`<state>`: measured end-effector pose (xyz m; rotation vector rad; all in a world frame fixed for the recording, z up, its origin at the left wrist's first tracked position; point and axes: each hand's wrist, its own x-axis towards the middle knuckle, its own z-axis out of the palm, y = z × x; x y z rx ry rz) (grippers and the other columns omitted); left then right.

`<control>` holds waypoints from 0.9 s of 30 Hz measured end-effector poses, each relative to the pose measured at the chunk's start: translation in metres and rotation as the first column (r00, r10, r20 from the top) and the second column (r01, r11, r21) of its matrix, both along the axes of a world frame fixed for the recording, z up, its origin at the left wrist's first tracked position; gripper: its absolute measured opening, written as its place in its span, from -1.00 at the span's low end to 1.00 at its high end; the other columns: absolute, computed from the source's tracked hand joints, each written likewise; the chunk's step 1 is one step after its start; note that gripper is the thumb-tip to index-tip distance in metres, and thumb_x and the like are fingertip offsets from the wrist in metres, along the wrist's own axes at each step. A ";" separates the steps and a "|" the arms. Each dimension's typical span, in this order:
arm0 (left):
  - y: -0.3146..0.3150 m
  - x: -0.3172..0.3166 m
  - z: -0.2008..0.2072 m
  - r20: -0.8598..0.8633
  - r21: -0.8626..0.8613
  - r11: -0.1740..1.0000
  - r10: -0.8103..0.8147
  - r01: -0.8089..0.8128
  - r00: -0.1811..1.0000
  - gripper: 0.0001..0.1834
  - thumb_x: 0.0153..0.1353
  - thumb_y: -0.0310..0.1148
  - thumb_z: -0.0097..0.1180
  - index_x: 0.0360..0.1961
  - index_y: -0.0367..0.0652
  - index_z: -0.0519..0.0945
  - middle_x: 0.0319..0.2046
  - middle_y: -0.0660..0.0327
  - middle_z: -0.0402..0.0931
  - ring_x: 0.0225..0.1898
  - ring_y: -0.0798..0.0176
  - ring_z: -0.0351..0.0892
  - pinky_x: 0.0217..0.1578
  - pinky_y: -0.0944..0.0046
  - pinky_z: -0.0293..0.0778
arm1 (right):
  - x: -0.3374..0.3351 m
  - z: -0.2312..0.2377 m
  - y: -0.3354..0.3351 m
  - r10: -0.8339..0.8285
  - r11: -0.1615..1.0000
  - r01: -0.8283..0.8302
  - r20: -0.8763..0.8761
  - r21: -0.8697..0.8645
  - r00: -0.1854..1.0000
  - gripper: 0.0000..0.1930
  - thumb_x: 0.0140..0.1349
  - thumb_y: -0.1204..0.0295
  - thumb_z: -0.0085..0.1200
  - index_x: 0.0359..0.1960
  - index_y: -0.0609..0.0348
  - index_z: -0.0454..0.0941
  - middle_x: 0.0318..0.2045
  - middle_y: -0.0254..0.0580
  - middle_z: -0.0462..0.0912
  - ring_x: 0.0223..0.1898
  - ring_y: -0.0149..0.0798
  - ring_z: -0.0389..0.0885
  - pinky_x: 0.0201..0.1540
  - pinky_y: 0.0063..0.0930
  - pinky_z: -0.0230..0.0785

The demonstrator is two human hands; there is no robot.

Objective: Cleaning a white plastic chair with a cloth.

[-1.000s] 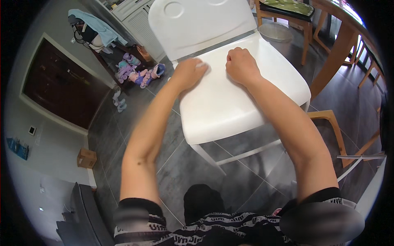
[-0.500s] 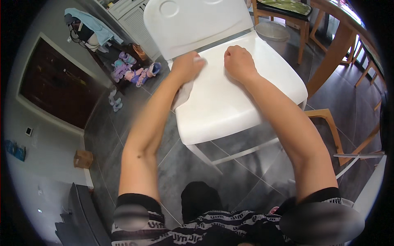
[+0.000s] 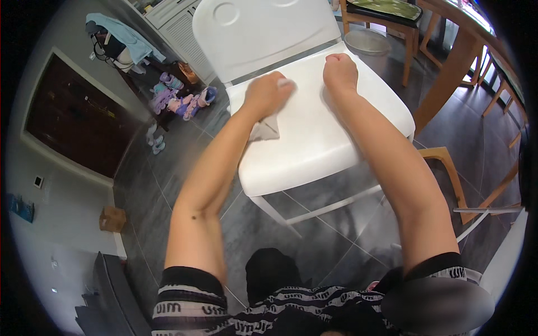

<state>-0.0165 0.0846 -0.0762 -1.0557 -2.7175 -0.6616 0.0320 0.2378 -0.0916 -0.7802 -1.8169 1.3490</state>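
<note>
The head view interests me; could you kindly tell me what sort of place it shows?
Most likely a home, around its entrance and dining area: a dark door, a light blue garment hanging up, and a wooden table with a cushioned chair suggest it.

White chair, smooth, standing upright, with broad, gently rounded seat below a tall backrest marked by shallow round recesses. Pale greyish cloth, creased, spread on the seat's left side, partly hidden.
</note>
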 end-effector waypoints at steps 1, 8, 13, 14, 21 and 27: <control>-0.003 0.017 -0.007 -0.053 -0.031 0.995 -0.095 0.094 0.994 -0.61 0.04 -0.10 0.07 -0.32 -0.25 0.52 -0.53 0.03 0.52 -0.48 0.15 0.51 -0.40 0.24 0.41 | 0.001 -0.003 0.003 0.001 1.000 -0.001 0.004 0.001 1.000 -0.74 0.08 0.39 -0.22 -0.32 0.25 0.48 -0.31 0.05 0.56 -0.18 -0.01 0.50 -0.11 -0.27 0.31; -0.047 0.083 0.006 0.070 -0.093 0.928 -0.355 0.360 0.932 -0.69 0.02 -0.18 0.13 -0.35 -0.21 0.51 -0.49 0.05 0.52 -0.46 0.17 0.53 -0.42 0.26 0.42 | 0.008 -0.003 0.010 0.004 0.995 -0.005 -0.011 -0.104 1.000 -0.70 0.10 0.36 -0.25 -0.29 0.27 0.48 -0.27 0.07 0.55 -0.15 0.00 0.49 -0.08 -0.25 0.30; -0.013 -0.029 0.001 -0.081 -0.118 0.986 0.109 -0.118 0.991 -0.68 0.05 -0.10 0.01 -0.32 -0.12 0.54 -0.41 0.02 0.54 -0.37 0.07 0.55 -0.32 0.19 0.41 | -0.014 -0.003 -0.001 0.062 0.972 -0.084 -0.104 -0.218 0.993 -0.68 0.10 0.34 -0.27 -0.28 0.28 0.48 -0.27 0.11 0.55 -0.15 0.03 0.49 -0.07 -0.26 0.29; 0.003 -0.022 -0.006 -0.051 -0.079 0.994 0.074 -0.078 0.996 -0.70 0.05 -0.11 0.00 -0.32 -0.10 0.54 -0.40 0.04 0.54 -0.37 0.07 0.55 -0.32 0.18 0.41 | -0.013 -0.007 0.004 0.046 0.979 -0.065 -0.100 -0.192 0.994 -0.67 0.10 0.32 -0.26 -0.28 0.28 0.48 -0.26 0.11 0.55 -0.14 0.03 0.48 -0.07 -0.26 0.29; -0.023 0.112 -0.006 -0.035 -0.058 0.908 -0.417 0.415 0.908 -0.70 0.02 -0.15 0.10 -0.39 -0.17 0.50 -0.39 0.08 0.52 -0.38 0.03 0.52 -0.34 0.17 0.42 | -0.017 -0.031 0.035 0.039 0.981 -0.074 -0.186 -0.180 0.982 -0.73 0.05 0.38 -0.17 -0.35 0.34 0.48 -0.35 -0.01 0.51 -0.32 -0.13 0.46 -0.24 -0.40 0.30; -0.074 0.009 0.001 -0.072 -0.078 0.976 0.199 -0.205 0.977 -0.61 -0.03 -0.07 0.07 -0.34 -0.20 0.53 -0.41 -0.06 0.52 -0.33 -0.02 0.53 -0.31 0.11 0.41 | -0.016 -0.023 0.027 0.052 0.992 -0.070 -0.171 -0.104 0.984 -0.78 0.04 0.43 -0.15 -0.38 0.33 0.46 -0.47 -0.18 0.48 -0.48 -0.35 0.43 -0.40 -0.56 0.31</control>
